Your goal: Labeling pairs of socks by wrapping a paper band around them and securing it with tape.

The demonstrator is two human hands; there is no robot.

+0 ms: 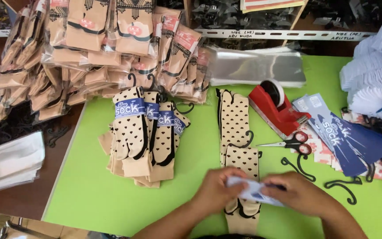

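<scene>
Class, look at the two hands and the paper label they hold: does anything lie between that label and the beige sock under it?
Nothing visible does. The left hand and right hand hold the paper label directly over the beige sock.

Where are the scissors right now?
In the head view, the scissors lie on the green table, right of centre, just below the red tape dispenser and beside the blue paper labels.

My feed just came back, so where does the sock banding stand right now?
Done: a fan of beige heart-dotted socks with blue paper bands lies on the green table. In hand: the left hand and right hand hold a blue paper band across a beige sock pair. Left: unbanded beige socks, loose blue bands and black hooks.
</scene>
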